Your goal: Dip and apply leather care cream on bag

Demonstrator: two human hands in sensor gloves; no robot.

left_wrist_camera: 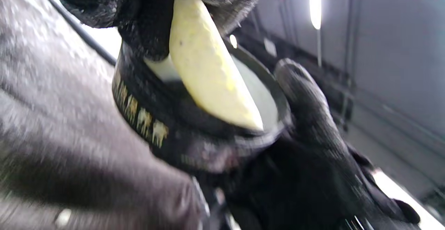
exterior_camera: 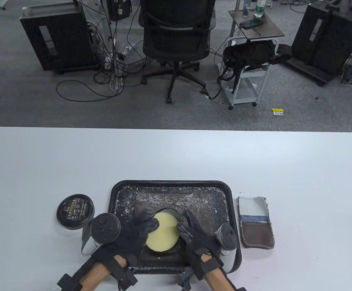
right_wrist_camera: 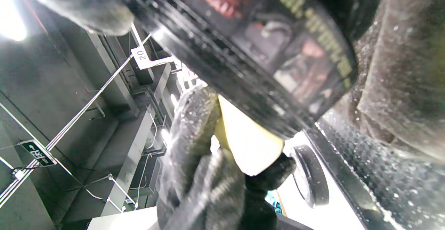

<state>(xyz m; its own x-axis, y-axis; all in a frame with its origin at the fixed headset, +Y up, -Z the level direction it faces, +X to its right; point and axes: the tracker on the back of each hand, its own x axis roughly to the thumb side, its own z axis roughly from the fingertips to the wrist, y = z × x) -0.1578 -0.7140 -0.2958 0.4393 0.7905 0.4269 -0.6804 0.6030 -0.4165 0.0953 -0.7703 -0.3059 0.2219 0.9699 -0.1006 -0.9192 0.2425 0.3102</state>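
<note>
The left hand (exterior_camera: 133, 235) pinched a round pale-yellow sponge (exterior_camera: 161, 232) at its left edge, thumb and fingers closed on it. In the left wrist view the sponge (left_wrist_camera: 208, 70) was tilted, its lower edge inside the open cream jar (left_wrist_camera: 194, 125), against the pale cream there. The right hand (exterior_camera: 197, 236) gripped the jar from the right, its fingers curled round the black wall; in the right wrist view the jar (right_wrist_camera: 264, 45) filled the upper frame, with blurred gold and red lettering on its side, and the left hand's fingers (right_wrist_camera: 194, 132) held the sponge (right_wrist_camera: 248, 143) beyond it.

Jar and hands sat over the near middle of a black tray (exterior_camera: 121, 194), whose surface was speckled with pale flecks. Under the jar lay a dark brown leather piece (exterior_camera: 200, 209) spread across the tray floor; I could not tell whether it was the bag. The jar's black lid (exterior_camera: 75, 211) lay flat on the white tabletop (exterior_camera: 176, 154), just left of the tray, its label facing up. To the right of the tray, close beside it, lay a small stitched pouch (exterior_camera: 256, 222) in white, blue and brown panels.

Beyond the tabletop stood an office chair (exterior_camera: 176, 33), a white cart (exterior_camera: 247, 81) with a black backpack on it, and dark cabinets amid cables on the grey floor.
</note>
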